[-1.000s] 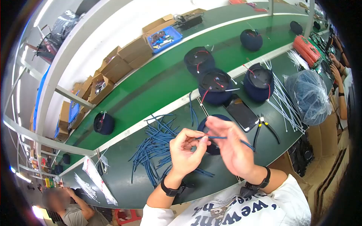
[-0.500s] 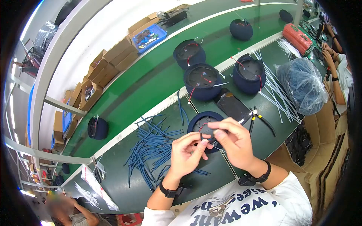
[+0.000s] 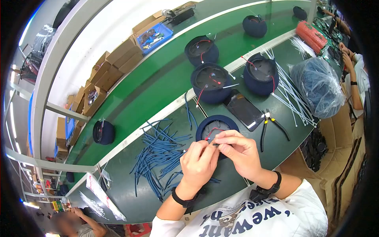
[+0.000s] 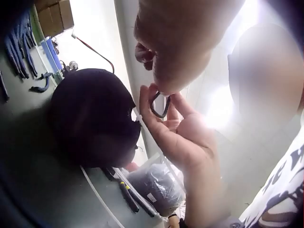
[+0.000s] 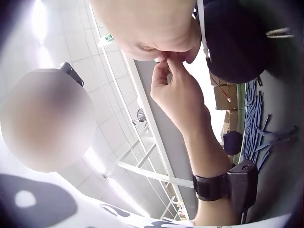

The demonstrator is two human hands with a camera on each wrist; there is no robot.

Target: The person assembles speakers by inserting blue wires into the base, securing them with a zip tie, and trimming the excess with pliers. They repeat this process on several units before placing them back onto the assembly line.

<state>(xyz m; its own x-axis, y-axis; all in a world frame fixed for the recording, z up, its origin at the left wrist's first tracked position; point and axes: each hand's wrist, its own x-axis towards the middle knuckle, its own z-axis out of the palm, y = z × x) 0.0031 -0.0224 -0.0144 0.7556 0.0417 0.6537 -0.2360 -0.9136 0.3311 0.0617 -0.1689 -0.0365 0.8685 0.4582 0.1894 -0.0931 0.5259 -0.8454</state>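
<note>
Close together over the bench, my left hand [image 3: 198,162] and right hand [image 3: 243,155] meet at the fingertips. Between them they pinch a short dark blue cord [image 4: 166,110], bent into a small loop in the left wrist view. In the head view the fingers mostly hide it. Just beyond the hands lies a round navy fabric-covered shell [image 3: 201,128], its black inside facing up with a red wire in it. A heap of similar blue cords [image 3: 158,148] is spread left of the left hand.
Several navy shells with red wires, such as one [image 3: 248,81], stand farther back. A phone [image 3: 245,112], yellow-and-black pliers [image 3: 277,125], white zip ties [image 3: 294,106] and a plastic-wrapped bundle [image 3: 319,89] lie to the right. Behind runs a green conveyor belt [image 3: 146,93].
The cord was stretched straight between the hands, then got bent into a loop. The right hand came in to the left, and the fingers now close together over it. The head view shifted slightly.
</note>
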